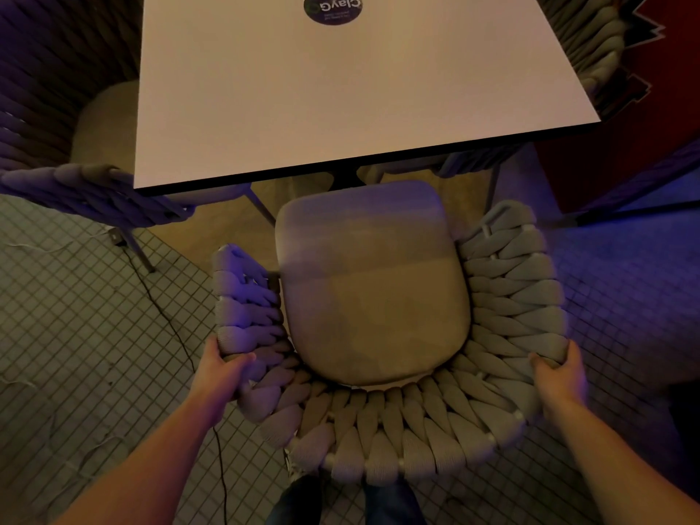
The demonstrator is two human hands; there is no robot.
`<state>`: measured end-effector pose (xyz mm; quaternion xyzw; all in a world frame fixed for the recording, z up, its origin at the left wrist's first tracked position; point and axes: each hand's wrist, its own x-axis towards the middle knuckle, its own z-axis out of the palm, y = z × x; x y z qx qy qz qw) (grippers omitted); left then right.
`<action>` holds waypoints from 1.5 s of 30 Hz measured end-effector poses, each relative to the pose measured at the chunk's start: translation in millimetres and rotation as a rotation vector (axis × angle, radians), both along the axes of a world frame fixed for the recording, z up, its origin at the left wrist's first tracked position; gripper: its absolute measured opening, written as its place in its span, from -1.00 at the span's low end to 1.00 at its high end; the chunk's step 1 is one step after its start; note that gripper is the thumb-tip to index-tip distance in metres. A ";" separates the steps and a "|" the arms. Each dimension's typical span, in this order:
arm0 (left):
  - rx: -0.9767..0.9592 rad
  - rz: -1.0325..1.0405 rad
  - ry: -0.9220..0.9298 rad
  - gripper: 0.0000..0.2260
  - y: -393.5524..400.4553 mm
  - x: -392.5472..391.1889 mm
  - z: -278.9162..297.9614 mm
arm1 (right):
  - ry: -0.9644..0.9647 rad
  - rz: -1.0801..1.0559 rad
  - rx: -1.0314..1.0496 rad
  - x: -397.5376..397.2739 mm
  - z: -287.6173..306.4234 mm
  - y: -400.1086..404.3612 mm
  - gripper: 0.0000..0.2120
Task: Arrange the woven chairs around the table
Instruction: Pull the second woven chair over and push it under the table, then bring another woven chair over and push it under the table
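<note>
A woven chair (382, 437) with a thick rope backrest and a beige seat cushion (373, 293) stands right below me, facing the white square table (341, 89). The cushion's front edge reaches just under the table's near edge. My left hand (219, 367) grips the left side of the woven backrest. My right hand (558, 377) grips the right side of it. A second woven chair (64, 119) sits at the table's left side. A third woven chair (591, 43) shows at the table's far right corner.
A round dark sticker (333, 7) lies on the tabletop. A thin black cable (170, 320) runs over the small-tiled floor at left. The left chair's metal leg (140, 252) stands close by. A red patterned surface (651, 119) lies at right.
</note>
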<state>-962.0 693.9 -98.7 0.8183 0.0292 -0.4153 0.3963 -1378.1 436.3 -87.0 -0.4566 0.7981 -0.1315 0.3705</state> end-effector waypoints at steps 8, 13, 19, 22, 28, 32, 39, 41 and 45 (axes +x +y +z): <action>0.032 -0.019 0.004 -0.57 0.7 -1.1 0.0 | 0.025 0.007 0.010 -5.0 2.4 8.5 -0.33; 0.035 -0.018 -0.014 -0.58 1.6 -0.6 -2.4 | 0.004 0.001 0.017 -3.5 4.4 8.1 -0.33; 0.055 -0.037 -0.068 -0.39 -5.8 3.7 7.8 | 0.188 0.050 -0.157 20.4 25.6 2.7 -0.25; 0.034 -0.054 -0.161 -0.18 -19.7 23.8 34.0 | 0.061 0.231 -0.264 67.1 53.0 -13.7 -0.31; -0.043 -0.095 -0.271 -0.48 -27.7 81.2 91.9 | -0.223 0.562 -0.163 210.8 99.8 -21.1 -0.50; -0.048 -0.049 -0.198 -0.54 27.8 128.5 108.8 | -0.296 0.752 -0.103 324.3 117.8 29.9 -0.54; -0.095 0.166 0.052 -0.77 184.8 223.9 86.2 | -0.355 0.913 0.049 505.8 106.7 135.1 -0.59; -0.101 0.230 0.077 -0.84 222.9 250.9 86.4 | -0.336 0.958 0.082 548.7 105.1 157.9 -0.58; -0.101 0.301 0.105 -0.74 263.6 306.0 98.8 | -0.356 1.026 0.103 635.8 114.3 185.5 -0.62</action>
